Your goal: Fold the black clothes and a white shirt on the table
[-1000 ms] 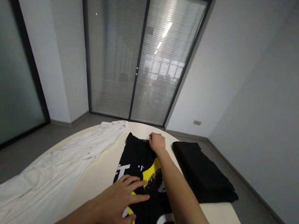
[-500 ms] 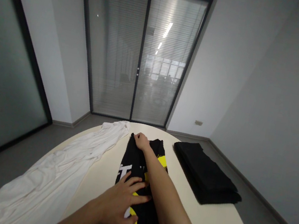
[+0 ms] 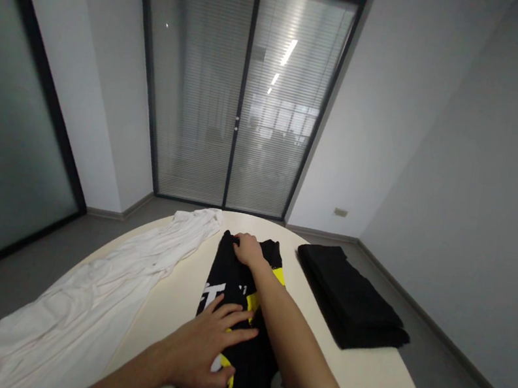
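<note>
Biggest risk I see, starting lower left: the white garment (image 3: 87,298) lies along the left edge of the table (image 3: 385,387), so a bump from an elbow could probably drag it over the side. The black printed shirt (image 3: 228,262) is folded lengthwise down the lower centre of the frame. If the near palm slips, I reckon that fold bunches up or slides open. The folded black pile (image 3: 351,299) at centre right sits apart and looks safe. Poses: the left hand (image 3: 206,347) lies flat on the print at bottom centre, fingers spread, pressing down. The right hand (image 3: 247,248) is at the shirt's far end on an outstretched arm, fingers curled onto the cloth, but I can't tell if it's really pinching it.
</note>
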Motion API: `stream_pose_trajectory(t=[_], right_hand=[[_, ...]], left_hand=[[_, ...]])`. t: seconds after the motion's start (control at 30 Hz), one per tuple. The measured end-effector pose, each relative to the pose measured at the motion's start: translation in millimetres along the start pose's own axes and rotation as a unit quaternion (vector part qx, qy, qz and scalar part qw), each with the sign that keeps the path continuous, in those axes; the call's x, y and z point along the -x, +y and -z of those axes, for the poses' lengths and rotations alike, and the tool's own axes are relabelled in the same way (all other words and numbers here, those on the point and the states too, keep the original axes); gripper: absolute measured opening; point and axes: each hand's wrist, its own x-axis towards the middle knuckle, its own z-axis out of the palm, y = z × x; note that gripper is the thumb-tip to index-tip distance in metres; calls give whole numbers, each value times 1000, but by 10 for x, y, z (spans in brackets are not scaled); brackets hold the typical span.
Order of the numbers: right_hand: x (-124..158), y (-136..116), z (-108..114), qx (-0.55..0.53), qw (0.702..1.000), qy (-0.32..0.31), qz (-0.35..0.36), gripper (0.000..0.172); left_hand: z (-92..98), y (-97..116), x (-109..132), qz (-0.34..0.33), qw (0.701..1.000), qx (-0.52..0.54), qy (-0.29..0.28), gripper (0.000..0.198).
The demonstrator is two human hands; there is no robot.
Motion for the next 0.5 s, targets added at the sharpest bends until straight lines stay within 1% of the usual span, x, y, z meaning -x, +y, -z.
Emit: stream_pose_trajectory(t=[0.07, 0.23, 0.33, 0.43, 0.5], right_hand=[[51, 1, 11, 12, 1000, 14, -12, 33], [174, -3, 1, 18, 999, 29, -33, 26], [213, 5, -10, 4, 998, 42, -54, 29], [234, 22, -15, -19, 996, 41, -71, 27], [244, 31, -16, -32, 996, 36, -68, 27]], left_hand=[[-16, -14, 6, 1, 1000, 5, 0, 79], [-56, -29, 16, -5, 1000, 4, 3, 78], [-65, -17, 22, -2, 1000, 5, 13, 77], [-65, -10, 27, -1, 1000, 5, 22, 76], [-66, -11, 29, 0, 1000, 3, 24, 75]])
